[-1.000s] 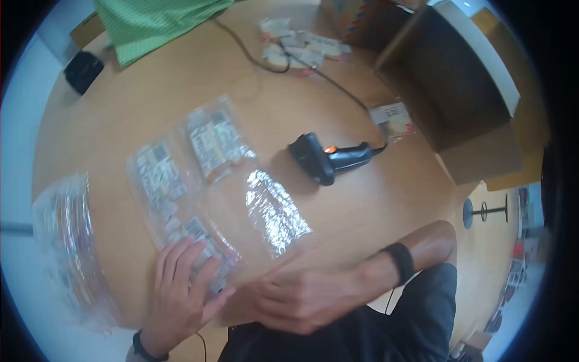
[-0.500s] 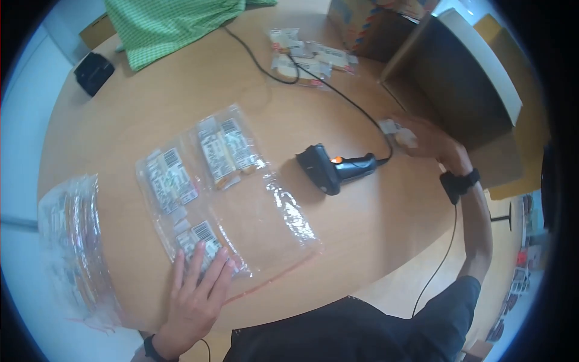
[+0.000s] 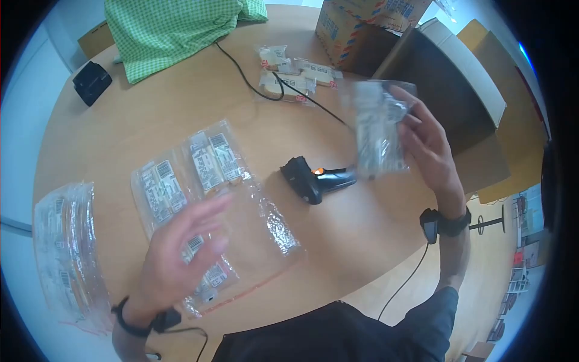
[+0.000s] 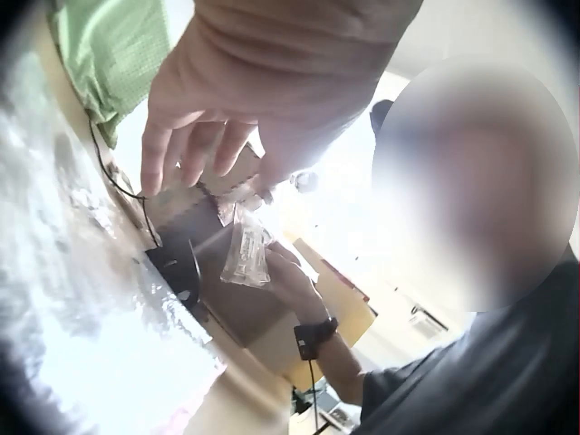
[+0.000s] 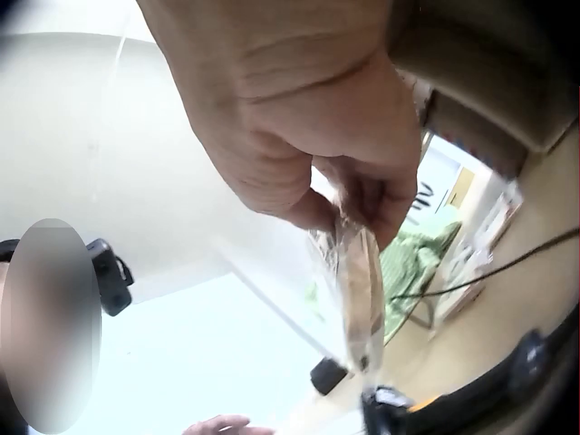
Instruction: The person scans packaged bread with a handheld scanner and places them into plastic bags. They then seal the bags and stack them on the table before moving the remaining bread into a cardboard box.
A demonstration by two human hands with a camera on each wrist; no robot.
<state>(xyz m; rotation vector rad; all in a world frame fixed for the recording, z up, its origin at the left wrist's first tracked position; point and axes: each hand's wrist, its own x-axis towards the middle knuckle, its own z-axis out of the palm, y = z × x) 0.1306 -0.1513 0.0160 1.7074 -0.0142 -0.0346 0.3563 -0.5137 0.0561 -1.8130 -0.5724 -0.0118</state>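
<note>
Above the bench (image 3: 353, 226), right hand (image 3: 435, 154) pinches a lifted packet (image 3: 377, 133); left hand (image 3: 167, 259), open, has released the clear bag (image 3: 279, 232).

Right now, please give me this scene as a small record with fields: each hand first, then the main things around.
Right hand: fingers pinch a clear plastic packet above the light wooden table
Left hand: fingers open, over a flat clear plastic sleeve with labelled packets
Device: black handheld scanner, orange light, between sleeve and open brown cardboard box
Left edge: bundle of clear plastic packages
Far side: green checked cloth; small printed packets by a black cable
</note>
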